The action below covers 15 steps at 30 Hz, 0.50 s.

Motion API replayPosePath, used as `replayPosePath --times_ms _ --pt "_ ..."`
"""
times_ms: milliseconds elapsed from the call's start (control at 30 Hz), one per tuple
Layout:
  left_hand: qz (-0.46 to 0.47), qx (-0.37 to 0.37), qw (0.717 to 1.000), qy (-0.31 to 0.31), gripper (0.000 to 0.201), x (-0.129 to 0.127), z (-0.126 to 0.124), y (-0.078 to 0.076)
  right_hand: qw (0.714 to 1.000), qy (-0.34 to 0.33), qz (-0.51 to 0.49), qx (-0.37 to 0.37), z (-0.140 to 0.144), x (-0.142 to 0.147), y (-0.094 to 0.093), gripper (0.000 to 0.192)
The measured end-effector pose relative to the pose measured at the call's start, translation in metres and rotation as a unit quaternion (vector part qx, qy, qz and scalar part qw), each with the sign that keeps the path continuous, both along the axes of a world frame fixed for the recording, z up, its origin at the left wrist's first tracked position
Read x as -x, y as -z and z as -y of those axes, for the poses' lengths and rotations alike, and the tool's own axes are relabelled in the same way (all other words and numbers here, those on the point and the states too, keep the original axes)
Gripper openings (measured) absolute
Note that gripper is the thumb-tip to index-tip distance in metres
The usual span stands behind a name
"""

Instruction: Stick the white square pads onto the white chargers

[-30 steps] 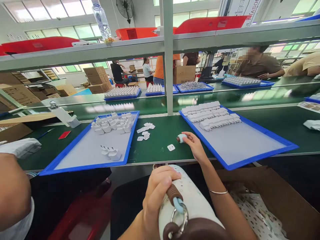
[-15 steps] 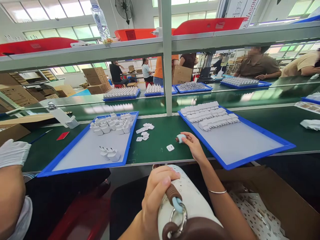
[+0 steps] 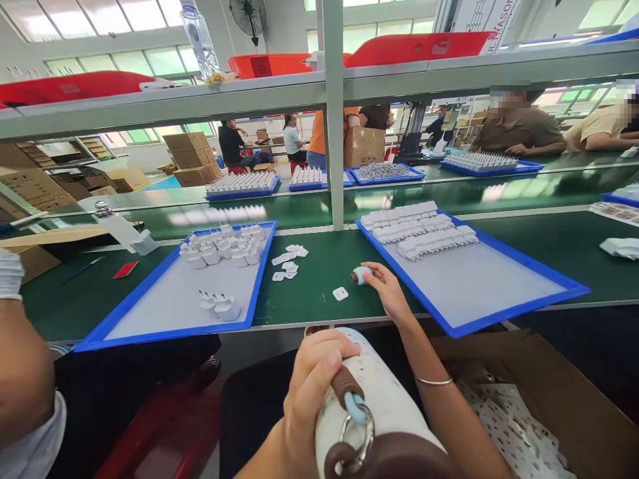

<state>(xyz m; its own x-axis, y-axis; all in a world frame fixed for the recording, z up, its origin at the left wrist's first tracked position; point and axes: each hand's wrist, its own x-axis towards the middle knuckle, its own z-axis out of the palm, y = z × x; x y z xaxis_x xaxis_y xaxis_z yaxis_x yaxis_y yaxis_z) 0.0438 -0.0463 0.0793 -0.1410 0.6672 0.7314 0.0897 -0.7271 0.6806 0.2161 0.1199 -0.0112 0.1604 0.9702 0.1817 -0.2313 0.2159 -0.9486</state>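
Note:
My left hand (image 3: 312, 382) grips a white dotted bottle (image 3: 379, 392) with a brown strap and a metal ring, held low in front of me below the table edge. My right hand (image 3: 389, 289) reaches onto the green table and its fingers close on a small pale blue cap (image 3: 360, 275). A white charger plate (image 3: 340, 293) lies just left of that cap. The right blue tray (image 3: 499, 293) holds rows of white plug adapters (image 3: 422, 229). The left blue tray (image 3: 150, 319) holds a loose heap of white adapters (image 3: 222, 249).
A co-worker's arm (image 3: 22, 379) with a white glove fills the left edge. Small white plates (image 3: 289, 259) lie between the trays. A steel post (image 3: 335, 133) rises at the table's back. An open cardboard box (image 3: 549, 412) with printed sheets sits at lower right. People work at the far benches.
The co-worker's gloved hand at the left has lifted and drawn back toward the frame edge. My own hands have stayed put.

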Motion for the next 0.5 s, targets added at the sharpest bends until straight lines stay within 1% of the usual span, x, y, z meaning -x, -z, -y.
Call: replayPosePath --times_ms 133,233,367,400,433,500 --pt "-0.007 -0.004 1.0 -0.004 0.03 -0.001 -0.001 0.003 1.0 0.001 0.001 0.005 -0.001 -0.001 0.002 0.049" --pt "-0.005 -0.024 1.0 0.004 0.03 0.002 -0.005 0.005 1.0 0.004 0.001 0.009 -0.002 -0.001 0.004 0.052" --pt "-0.025 -0.081 0.995 0.057 0.036 0.011 -0.012 0.008 1.0 0.004 0.001 0.009 -0.003 -0.001 0.005 0.053" --pt "-0.032 -0.086 0.994 0.063 0.036 0.013 -0.012 0.009 1.0 0.003 0.001 0.009 -0.003 -0.001 0.005 0.053" --pt "-0.035 -0.082 0.994 0.063 0.035 0.014 -0.012 0.011 1.0 0.003 0.001 0.008 -0.002 -0.001 0.005 0.052" --pt "-0.027 -0.048 0.997 0.051 0.033 0.014 -0.011 0.014 1.0 0.003 0.0 0.008 -0.001 -0.001 0.004 0.05"
